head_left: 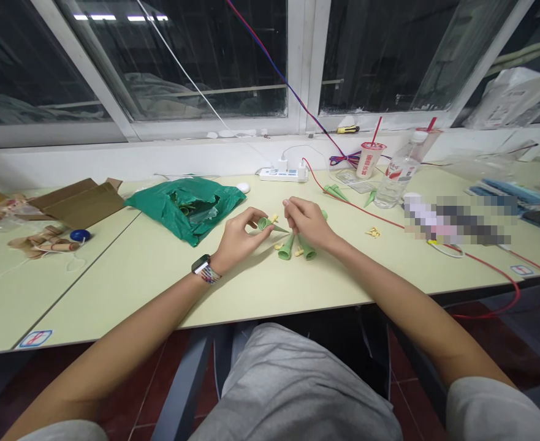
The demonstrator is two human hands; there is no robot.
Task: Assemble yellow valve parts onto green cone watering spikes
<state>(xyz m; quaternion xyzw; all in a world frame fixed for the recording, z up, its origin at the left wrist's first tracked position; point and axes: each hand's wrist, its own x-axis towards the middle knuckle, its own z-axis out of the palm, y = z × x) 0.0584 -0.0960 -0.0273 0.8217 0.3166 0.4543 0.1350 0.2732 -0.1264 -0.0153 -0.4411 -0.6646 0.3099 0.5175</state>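
My left hand (235, 240) grips a small light-green plastic cone (263, 224) by its wide end, between thumb and fingers. The cone's tip points right, and a small yellow piece (274, 218) shows beside its rim. Just right of it, my right hand (310, 222) is closed in a pinch; whatever is between its fingertips is too small or hidden to make out. Below the hands lie another green cone (285, 247) and a second green cone (307, 248), wide ends toward me, with small yellow pieces (299, 252) beside them. My right hand partly covers this group.
A torn green plastic bag (159, 211) lies left of my hands. More green cones (336, 193) and a small yellow pile (373, 232) are to the right. Farther out stand a water bottle (396, 177) and a drink cup (369, 160). A red cable (366, 211) crosses the table from a power strip (282, 175).
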